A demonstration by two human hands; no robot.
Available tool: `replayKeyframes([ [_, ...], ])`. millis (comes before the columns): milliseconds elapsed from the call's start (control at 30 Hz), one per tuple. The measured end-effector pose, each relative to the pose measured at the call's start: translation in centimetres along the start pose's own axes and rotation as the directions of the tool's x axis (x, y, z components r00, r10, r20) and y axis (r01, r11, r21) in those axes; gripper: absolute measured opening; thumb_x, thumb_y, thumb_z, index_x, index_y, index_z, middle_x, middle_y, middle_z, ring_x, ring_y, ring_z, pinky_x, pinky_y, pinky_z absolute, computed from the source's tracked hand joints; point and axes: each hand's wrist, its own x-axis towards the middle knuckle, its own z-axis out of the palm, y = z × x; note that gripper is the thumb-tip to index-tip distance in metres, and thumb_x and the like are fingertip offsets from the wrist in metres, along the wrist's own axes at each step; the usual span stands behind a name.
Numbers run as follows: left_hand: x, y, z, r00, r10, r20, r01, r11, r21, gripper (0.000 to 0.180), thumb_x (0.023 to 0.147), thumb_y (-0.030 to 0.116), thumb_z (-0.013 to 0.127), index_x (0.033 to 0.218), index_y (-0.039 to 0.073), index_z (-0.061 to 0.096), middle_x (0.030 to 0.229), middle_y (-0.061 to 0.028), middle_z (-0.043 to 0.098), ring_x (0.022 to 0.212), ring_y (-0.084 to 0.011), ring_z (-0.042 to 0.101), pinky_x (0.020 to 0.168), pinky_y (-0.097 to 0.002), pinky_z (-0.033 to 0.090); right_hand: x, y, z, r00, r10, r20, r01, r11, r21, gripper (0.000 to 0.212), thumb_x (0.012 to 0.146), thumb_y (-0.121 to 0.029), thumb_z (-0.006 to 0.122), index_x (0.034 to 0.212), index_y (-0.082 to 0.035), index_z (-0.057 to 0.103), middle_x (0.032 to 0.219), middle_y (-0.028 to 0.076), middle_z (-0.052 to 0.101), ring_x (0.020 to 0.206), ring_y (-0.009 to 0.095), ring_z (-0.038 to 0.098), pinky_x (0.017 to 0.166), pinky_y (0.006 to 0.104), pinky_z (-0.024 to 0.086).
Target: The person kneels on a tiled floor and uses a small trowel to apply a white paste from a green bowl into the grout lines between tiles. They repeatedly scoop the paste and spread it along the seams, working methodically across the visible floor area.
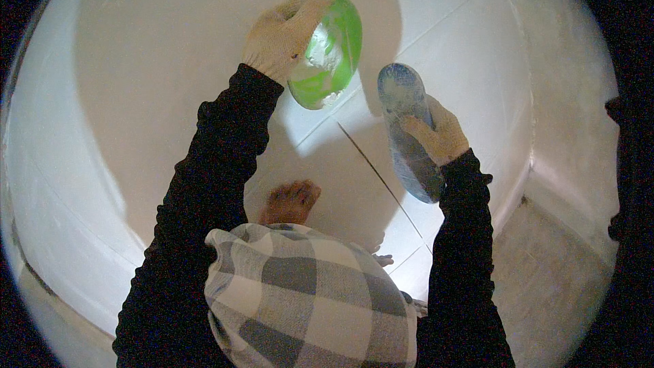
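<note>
My left hand point(283, 34), in a pale knit glove, grips a bright green bowl point(351, 34) by its left rim. The bowl is tilted, and white paste or powder point(320, 48) coats part of its inside. Over to the right, my gloved right hand point(439, 133) is wrapped round a long, flat, blue-grey piece point(402, 92) shaped like a sandal sole, with rounded ends and pale smears. I cannot tell its kind for sure. Both things are held apart from each other above the tiled floor point(313, 157).
A dark joint line point(375, 170) runs between the large pale tiles. My bare foot point(293, 201) rests on them, and toes point(385, 259) show farther right. Checked cloth point(313, 293) fills the lower middle. At the right rises a pale wall point(565, 82). Broad shadows cover the floor.
</note>
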Motion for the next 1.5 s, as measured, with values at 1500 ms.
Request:
replayKeyframes([
  [1500, 2.4, -0.8, -2.0, 0.935, 0.331, 0.128, -0.355, 0.876, 0.328, 0.038, 0.094, 0.027, 0.048, 0.123, 0.005, 0.055, 0.117, -0.0138, 0.062, 0.102, -0.0291, 0.061, 0.089, -0.0347, 0.048, 4.8, -2.9, -3.0, 0.986, -0.03, 0.163, 0.082, 0.944, -0.319, 0.046, 0.088, -0.043, 0.058, 0.112, -0.003, 0.058, 0.104, 0.022, 0.065, 0.091, 0.031, 0.065, 0.081, 0.0379, 0.051],
])
